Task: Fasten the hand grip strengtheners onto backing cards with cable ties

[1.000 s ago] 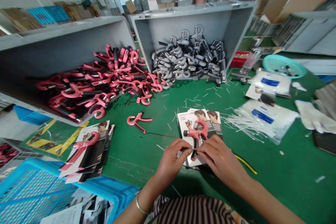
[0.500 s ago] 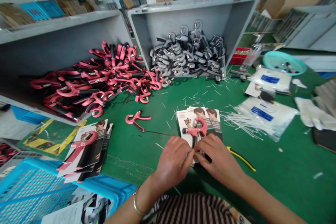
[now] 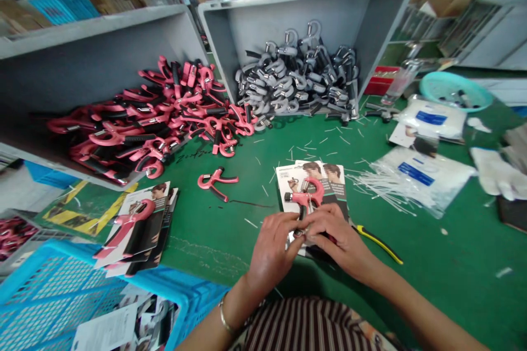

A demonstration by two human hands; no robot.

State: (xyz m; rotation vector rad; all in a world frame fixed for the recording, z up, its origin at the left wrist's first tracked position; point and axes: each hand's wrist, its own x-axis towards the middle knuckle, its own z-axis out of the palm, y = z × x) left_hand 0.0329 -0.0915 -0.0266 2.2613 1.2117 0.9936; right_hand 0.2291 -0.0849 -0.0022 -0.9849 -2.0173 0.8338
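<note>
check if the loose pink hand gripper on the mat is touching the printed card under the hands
Apart. The head view shows the loose pink hand gripper lying alone, with a stretch of bare green mat between it and the printed card.

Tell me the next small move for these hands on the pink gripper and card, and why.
Probably finish fastening the lower handle: both the left hand and right hand pinch at the bottom of the pink hand gripper, which lies on the printed backing card, beside loose white ties.

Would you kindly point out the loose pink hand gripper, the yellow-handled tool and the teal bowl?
loose pink hand gripper (image 3: 214,180), head view, on its pink body.
yellow-handled tool (image 3: 376,241), head view, on its handle.
teal bowl (image 3: 436,83), head view, on its rim.
</note>
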